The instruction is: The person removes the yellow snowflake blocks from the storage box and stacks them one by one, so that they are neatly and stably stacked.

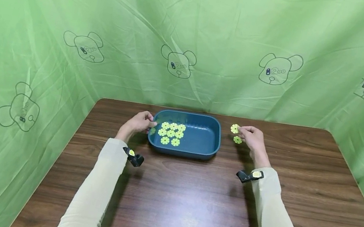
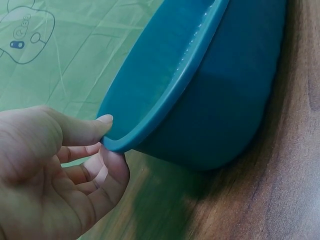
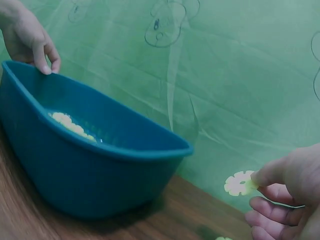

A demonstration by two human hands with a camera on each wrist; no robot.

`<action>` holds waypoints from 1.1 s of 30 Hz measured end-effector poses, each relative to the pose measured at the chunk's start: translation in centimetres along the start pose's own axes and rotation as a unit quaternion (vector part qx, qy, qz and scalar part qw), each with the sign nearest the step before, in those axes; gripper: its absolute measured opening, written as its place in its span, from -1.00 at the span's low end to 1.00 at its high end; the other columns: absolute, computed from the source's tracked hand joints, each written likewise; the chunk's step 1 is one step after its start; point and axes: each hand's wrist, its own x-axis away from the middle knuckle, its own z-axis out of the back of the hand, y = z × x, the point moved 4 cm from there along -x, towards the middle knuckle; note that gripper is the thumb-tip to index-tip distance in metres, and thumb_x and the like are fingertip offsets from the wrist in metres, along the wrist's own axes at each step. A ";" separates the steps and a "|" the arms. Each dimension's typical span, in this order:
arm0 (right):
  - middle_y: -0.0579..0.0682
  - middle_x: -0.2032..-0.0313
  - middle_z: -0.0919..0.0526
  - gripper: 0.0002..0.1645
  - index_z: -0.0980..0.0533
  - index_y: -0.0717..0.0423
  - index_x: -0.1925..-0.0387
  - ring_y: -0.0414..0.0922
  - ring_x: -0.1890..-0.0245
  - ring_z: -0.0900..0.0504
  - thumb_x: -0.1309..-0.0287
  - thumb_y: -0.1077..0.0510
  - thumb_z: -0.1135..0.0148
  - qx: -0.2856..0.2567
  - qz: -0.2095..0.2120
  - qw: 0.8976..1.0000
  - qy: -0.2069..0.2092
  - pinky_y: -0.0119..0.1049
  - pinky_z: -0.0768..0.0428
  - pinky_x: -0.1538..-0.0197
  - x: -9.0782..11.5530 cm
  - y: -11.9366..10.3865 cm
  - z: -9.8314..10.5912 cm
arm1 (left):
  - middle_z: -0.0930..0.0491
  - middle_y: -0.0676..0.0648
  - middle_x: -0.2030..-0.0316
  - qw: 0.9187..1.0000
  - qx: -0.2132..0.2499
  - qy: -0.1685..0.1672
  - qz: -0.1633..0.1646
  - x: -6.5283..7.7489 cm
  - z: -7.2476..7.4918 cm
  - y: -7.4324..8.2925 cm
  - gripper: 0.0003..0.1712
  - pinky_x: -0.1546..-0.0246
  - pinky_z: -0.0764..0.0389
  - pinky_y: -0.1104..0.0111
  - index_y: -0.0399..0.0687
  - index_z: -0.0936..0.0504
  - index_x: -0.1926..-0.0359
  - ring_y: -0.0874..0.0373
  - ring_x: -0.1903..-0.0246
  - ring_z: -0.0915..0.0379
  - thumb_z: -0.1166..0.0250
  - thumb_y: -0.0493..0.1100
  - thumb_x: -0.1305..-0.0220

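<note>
A blue rectangular basin (image 1: 200,141) with rounded corners sits on the table. My left hand (image 1: 140,122) pinches its left rim between thumb and forefinger; the left wrist view shows the thumb on top of the rim (image 2: 150,120). Inside, several yellow-green flower-shaped discs (image 1: 171,132) lie in rows toward the left side. Right of the basin, my right hand (image 1: 252,137) pinches one flower-shaped disc (image 3: 239,183) by its edge, held above the table. Another such disc (image 1: 237,140) lies on the table just below that hand.
The brown wood-grain table (image 1: 187,208) reaches back to a green curtain (image 1: 215,91) printed with bear-head outlines. This curtain also hangs along the left and right sides. Both wrists carry black strapped cameras.
</note>
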 end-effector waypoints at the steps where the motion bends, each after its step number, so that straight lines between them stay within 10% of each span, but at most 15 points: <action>1: 0.04 0.24 -0.62 -0.60 -0.46 0.26 0.02 -0.21 0.28 -0.60 -0.26 0.04 -0.20 0.005 -0.003 1.000 0.002 -0.21 -0.56 -0.03 -0.1 0.3 0.1 | -0.33 -0.10 0.26 1.000 -0.001 0.000 0.000 0.0 0.0 0.0 -0.79 0.17 -0.58 0.20 -0.17 -0.29 0.17 0.03 0.29 -0.39 -0.17 -0.22 -0.36; 19: 0.06 0.31 -0.57 -0.60 -0.54 0.27 0.11 -0.07 0.32 -0.49 -0.26 -0.01 -0.17 0.138 -0.016 0.990 0.027 -0.36 -0.45 0.31 -0.7 2.5 1.2 | -0.31 -0.11 0.27 1.000 -0.006 0.000 -0.006 0.0 0.0 0.0 -0.79 0.33 -0.56 0.35 -0.19 -0.28 0.18 0.08 0.34 -0.38 -0.16 -0.23 -0.36; 33: 0.21 0.02 -0.62 -0.65 -0.60 0.17 0.16 0.21 -0.05 -0.50 -0.23 -0.01 -0.13 0.294 0.011 0.954 0.062 0.04 -0.43 -0.11 -1.1 2.9 1.1 | -0.32 -0.11 0.25 1.000 -0.008 -0.002 -0.001 0.0 -0.1 0.0 -0.79 0.16 -0.59 0.19 -0.19 -0.27 0.17 0.07 0.29 -0.38 -0.15 -0.22 -0.37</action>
